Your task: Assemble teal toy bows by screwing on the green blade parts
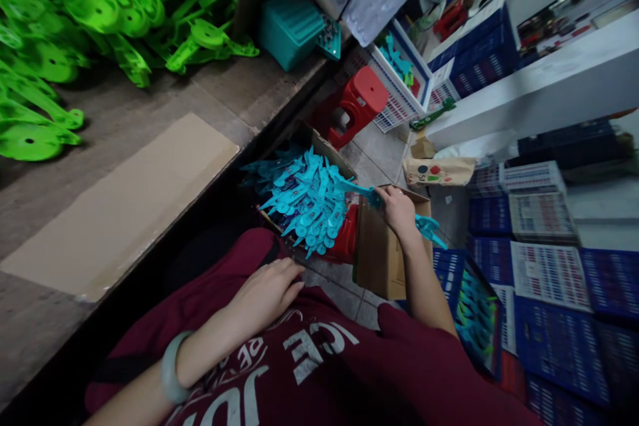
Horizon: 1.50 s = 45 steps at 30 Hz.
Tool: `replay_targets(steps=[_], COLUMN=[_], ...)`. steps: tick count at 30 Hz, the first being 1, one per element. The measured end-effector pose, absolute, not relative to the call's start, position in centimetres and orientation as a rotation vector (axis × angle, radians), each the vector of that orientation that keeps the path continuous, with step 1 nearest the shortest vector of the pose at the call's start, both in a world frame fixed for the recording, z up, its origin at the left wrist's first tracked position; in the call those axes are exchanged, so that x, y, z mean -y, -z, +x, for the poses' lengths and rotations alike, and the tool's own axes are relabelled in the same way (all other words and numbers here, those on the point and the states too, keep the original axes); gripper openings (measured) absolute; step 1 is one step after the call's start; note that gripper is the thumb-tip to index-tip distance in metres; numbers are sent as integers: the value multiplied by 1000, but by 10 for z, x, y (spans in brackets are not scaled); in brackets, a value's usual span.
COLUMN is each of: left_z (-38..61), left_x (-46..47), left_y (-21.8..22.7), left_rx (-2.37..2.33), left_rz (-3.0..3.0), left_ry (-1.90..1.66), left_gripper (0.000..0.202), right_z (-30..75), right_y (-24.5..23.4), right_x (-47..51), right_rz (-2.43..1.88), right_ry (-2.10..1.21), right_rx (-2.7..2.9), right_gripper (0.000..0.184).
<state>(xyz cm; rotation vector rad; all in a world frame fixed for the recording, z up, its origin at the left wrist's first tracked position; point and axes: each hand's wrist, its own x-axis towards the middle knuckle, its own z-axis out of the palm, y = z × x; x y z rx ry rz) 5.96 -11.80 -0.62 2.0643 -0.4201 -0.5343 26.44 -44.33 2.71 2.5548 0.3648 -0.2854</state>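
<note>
My right hand [398,211] is closed around a long, thin blue plastic part [430,229], whose ends stick out on both sides of my fist. It hangs over a cardboard box [382,256], just right of a heap of similar blue plastic parts [312,196]. These lie fanned out in a dark-sided carton, with a red support partly visible beside it. My left hand [269,289] rests palm down on my lap, its fingers stretched out and holding nothing. What the blue parts belong to cannot be made out.
On the worktop at left lie bright green plastic parts [104,10], a flat cardboard sheet [124,206] and teal trays [289,26]. A red stool [357,106] stands beyond the heap. Blue and white crates [549,273] are stacked at right, near a crate of coloured parts [474,313].
</note>
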Motion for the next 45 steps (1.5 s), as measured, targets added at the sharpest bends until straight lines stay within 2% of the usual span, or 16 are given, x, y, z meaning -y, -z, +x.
replay_targets(steps=[6, 12, 20, 26, 37, 45], left_z=[59, 66, 68, 70, 68, 71], left_x=[118, 118, 117, 118, 120, 120], left_y=[6, -2, -2, 0, 5, 5], left_rx=[401, 380, 375, 391, 377, 365], left_rz=[2079, 2097, 2092, 2090, 2106, 2113], left_ry=[561, 797, 855, 872, 888, 910], left_gripper=[26, 34, 35, 34, 36, 37], right_z=[269, 276, 287, 291, 309, 325], right_y=[-45, -61, -68, -75, -50, -80], right_x=[432, 425, 438, 430, 417, 398], right_rz=[2452, 2369, 2329, 2304, 2341, 2295], right_ry=[143, 151, 140, 125, 250, 302], right_rx=[-358, -408, -316, -434, -124, -219], right_gripper=[46, 39, 31, 37, 40, 42])
